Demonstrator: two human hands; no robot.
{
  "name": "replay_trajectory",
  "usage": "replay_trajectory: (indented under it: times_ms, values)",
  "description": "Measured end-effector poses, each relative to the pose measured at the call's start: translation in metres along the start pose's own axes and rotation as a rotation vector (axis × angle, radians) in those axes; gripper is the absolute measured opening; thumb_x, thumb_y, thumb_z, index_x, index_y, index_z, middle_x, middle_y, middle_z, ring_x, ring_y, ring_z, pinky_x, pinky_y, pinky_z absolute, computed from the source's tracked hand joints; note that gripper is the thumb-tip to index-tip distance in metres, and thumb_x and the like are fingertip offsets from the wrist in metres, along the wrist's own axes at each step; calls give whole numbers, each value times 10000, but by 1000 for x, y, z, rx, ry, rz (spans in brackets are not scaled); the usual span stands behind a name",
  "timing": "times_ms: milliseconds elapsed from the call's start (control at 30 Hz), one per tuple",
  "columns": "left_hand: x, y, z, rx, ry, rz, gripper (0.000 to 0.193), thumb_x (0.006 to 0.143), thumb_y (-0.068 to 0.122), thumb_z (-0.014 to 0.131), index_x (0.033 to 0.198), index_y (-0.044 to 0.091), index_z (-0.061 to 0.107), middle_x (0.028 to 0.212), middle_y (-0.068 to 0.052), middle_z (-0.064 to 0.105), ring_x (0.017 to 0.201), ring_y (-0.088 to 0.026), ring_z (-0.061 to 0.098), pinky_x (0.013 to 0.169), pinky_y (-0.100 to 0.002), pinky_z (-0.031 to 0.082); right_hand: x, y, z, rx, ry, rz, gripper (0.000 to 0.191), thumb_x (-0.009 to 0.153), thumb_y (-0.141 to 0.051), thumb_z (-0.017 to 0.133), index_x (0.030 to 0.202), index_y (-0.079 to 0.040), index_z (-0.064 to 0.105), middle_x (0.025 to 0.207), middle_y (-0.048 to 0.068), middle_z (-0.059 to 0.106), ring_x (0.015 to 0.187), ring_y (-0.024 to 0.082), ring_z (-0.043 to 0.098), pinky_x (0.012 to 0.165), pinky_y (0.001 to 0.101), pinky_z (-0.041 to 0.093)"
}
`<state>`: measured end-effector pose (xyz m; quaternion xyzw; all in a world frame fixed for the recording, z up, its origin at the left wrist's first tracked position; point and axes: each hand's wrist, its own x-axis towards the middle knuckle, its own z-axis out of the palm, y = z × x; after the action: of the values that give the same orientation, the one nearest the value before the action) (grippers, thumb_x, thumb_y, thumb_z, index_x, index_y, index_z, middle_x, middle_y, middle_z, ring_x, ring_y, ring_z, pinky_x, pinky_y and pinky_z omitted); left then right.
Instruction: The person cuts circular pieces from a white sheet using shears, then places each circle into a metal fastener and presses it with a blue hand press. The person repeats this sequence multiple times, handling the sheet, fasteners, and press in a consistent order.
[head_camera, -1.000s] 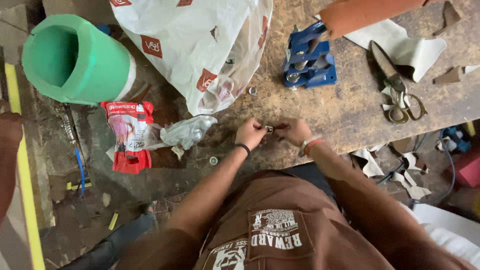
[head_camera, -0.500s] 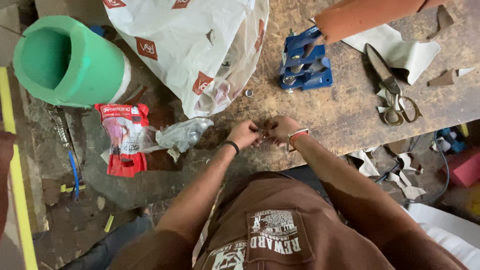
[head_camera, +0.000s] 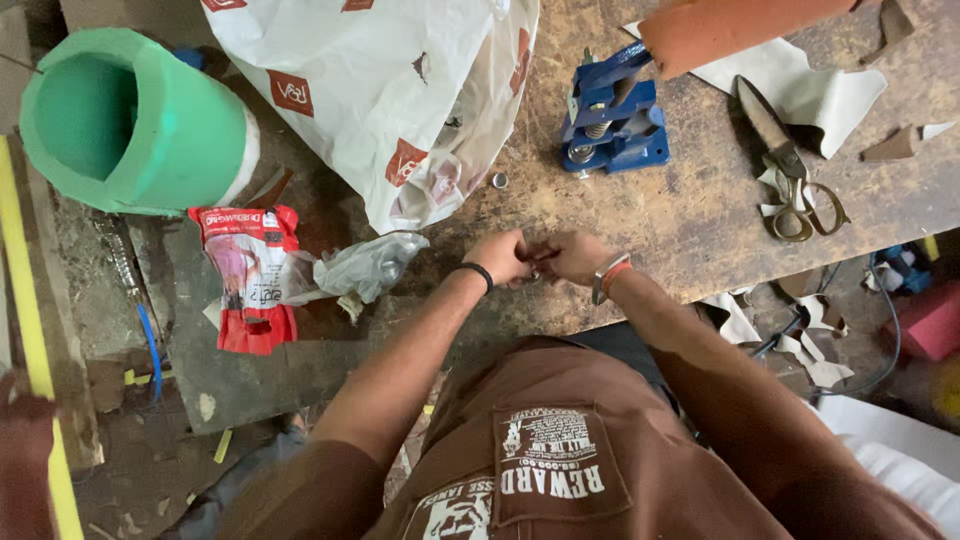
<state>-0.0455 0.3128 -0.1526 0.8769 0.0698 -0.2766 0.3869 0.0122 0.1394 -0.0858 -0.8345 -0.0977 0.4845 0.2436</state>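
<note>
Both hands meet at the near edge of the wooden workbench. The left hand and right hand pinch a small metal part between their fingertips, closed on it together; what kind of part it is cannot be told. Just left of the grip lies a crumpled clear plastic bag, then a red packet. Beyond the grip sits a small metal ring, then a white plastic sack and a blue vise. Far right lie scissors.
</note>
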Motion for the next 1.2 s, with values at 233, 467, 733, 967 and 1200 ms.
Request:
replay_trajectory:
  times_ms: [233,467,733,967,1200]
  values:
    - [-26,-4,43,-148,263,-156,296,857,265,763,1065,83,656,976,-134,753,869,-276,730,778,-408,587,-3,16,35,-42,361,-118,333,916,-235,727,1179,-48,644,1047,225,726,941,393,718,811,477,570]
    - [-26,-7,22,-384,85,-124,299,827,279,791,1030,88,685,922,-123,782,818,-211,763,766,-375,612,5,16,31,-57,274,-231,373,880,-174,719,1246,-115,670,1062,214,742,908,386,716,772,470,579]
    - [-14,1,35,-208,257,-103,339,785,324,863,912,50,709,861,-105,751,801,-240,717,742,-391,574,-23,20,34,651,115,-24,361,949,-92,541,1296,-118,638,1108,108,762,778,258,779,609,389,611]
    - [-20,-14,32,-332,164,-91,297,829,318,785,1020,95,743,944,-64,772,840,-216,742,764,-362,580,-2,19,41,199,296,-82,289,1036,-131,572,1309,-109,662,1147,194,768,956,305,757,762,387,596]
    - [-8,25,-5,-186,-75,-221,381,795,246,815,1092,82,641,935,-79,729,746,-191,745,562,-332,627,-7,19,28,696,11,13,376,943,-63,641,1311,-88,563,976,165,755,731,272,736,587,426,598]
